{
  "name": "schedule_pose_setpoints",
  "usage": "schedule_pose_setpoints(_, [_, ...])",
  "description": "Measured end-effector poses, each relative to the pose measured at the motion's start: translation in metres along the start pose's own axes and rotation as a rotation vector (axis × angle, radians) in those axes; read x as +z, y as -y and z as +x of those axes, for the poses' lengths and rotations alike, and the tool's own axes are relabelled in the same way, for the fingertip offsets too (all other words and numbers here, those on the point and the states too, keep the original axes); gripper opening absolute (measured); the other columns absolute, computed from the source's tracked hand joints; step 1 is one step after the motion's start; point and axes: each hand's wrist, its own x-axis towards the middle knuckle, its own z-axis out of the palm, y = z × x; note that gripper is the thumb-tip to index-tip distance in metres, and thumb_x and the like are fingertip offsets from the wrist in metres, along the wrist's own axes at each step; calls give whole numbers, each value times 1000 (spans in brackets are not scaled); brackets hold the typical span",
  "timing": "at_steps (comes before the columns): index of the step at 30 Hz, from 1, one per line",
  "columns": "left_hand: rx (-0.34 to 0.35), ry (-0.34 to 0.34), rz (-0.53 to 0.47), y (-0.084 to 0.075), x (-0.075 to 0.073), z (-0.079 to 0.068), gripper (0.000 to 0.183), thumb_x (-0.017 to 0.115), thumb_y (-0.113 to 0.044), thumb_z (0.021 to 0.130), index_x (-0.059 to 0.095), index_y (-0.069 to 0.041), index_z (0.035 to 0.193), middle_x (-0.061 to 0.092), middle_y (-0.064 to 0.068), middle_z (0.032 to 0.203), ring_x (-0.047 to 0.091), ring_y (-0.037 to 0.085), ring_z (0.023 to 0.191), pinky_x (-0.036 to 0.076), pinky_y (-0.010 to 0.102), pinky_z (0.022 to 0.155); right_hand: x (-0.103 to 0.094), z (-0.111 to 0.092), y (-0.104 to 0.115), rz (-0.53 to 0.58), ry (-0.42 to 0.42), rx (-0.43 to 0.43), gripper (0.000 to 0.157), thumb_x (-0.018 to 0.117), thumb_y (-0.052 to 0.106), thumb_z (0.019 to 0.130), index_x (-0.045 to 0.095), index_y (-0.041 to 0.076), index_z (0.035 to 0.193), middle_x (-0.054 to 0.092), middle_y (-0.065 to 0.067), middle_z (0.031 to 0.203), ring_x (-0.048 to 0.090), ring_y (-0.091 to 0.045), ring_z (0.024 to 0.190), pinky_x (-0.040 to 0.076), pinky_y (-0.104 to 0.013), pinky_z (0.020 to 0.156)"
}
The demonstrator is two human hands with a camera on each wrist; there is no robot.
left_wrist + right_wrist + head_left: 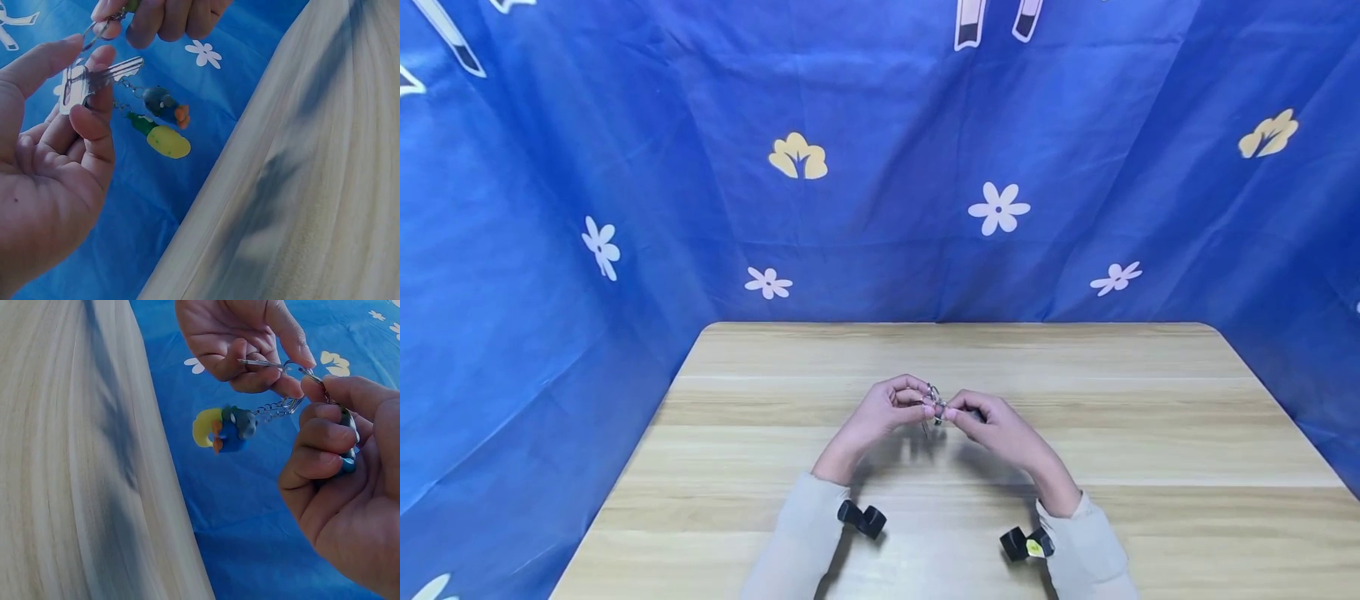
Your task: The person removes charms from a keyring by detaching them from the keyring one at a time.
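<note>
L hand (880,414) fingers hold a key (117,70), R hand (1000,425) fingers pinch the key ring (311,375), over tabletop (1150,450). L wrist cam shows yellow charm (169,141) & blue charm (164,106) dangling apart; R wrist cam, teal charm (349,464) in R fingers; head cam, none clearly.

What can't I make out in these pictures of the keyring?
Right wrist: the charm in the right hand, partly covered by its fingers.
Right wrist: part of the yellow charm, behind the blue charm.
Left wrist: the right hand's upper part, cut off by the top edge.
Head: the metal pieces, too small to distinguish.
</note>
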Motion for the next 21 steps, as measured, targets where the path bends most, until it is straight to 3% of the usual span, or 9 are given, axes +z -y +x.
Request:
schedule_pose_setpoints(6, [16, 12, -24, -2, -1, 0, 29, 68, -2, 85, 54, -5, 109, 73, -9, 86, 70, 14, 85, 56, 39, 88, 0, 1, 1, -10, -3, -6, 22, 52, 23, 100, 66, 6, 99, 45, 2, 71, 39, -5, 60, 39, -22, 55])
schedule_pose_setpoints(12, [35, 11, -35, -5, -2, -1, 40, 65, 3, 85, 50, 0, 121, 73, -9, 85, 70, 10, 82, 56, 29, 83, 2, 2, 2, -52, -26, -23, 15, 55, 26, 99, 67, 19, 96, 48, 2, 72, 42, -6, 61, 40, -23, 55])
schedule_pose_setpoints(21, [34, 61, 25, 0, -2, -1, 46, 69, -5, 85, 54, 2, 129, 74, 8, 103, 70, 16, 92, 56, 35, 88, 1, 0, -1, -86, -32, -4, 19, 55, 23, 98, 68, 9, 99, 57, -9, 81, 45, -7, 66, 43, -22, 60])
